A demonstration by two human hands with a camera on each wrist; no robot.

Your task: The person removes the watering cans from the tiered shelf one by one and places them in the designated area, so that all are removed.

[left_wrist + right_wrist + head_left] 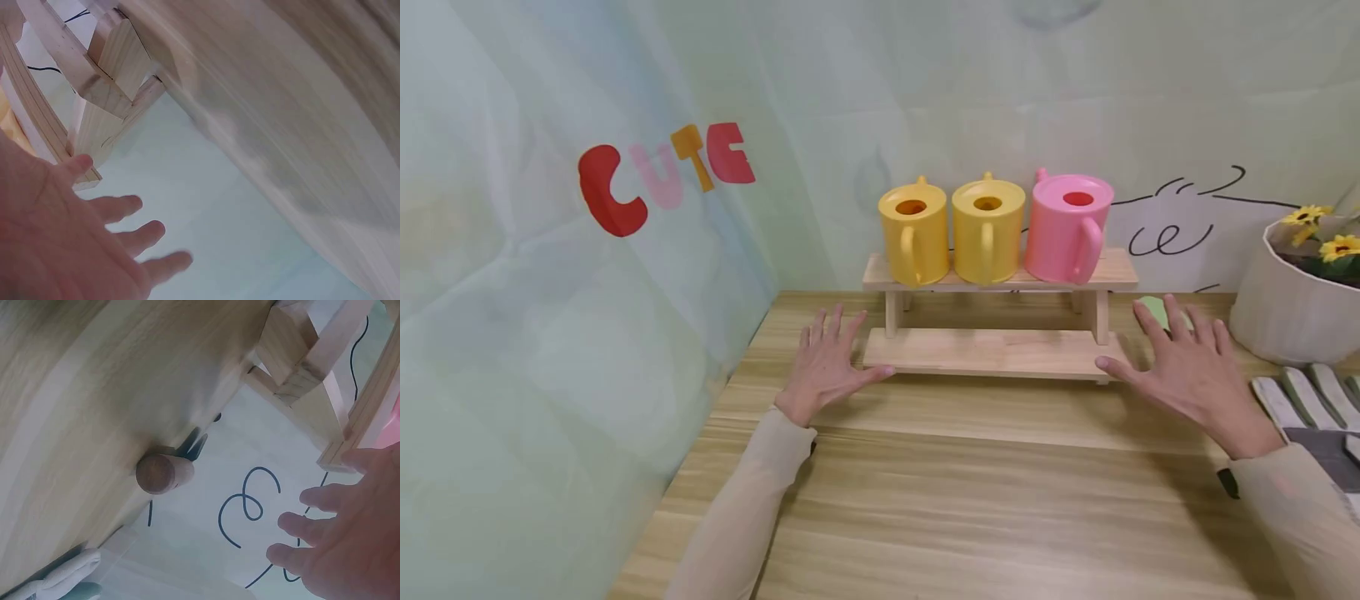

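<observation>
A two-step wooden stand sits on the table against the back wall. On its upper step stand two yellow can-shaped vessels and a pink one, each with a front handle, a round hole on top and a small knob or spout behind. My left hand is at the stand's left end, fingers spread, thumb by the lower step. At the right end is my right hand, also spread and holding nothing, its thumb overlapping the lower step's corner. Both wrist views show bare fingers beside the stand's end.
A white flowerpot with yellow flowers stands at the right. Grey-white gloves lie in front of it. Behind my right hand is a light green object. The right wrist view shows a brown-ended cylinder. A wall cloth borders the left.
</observation>
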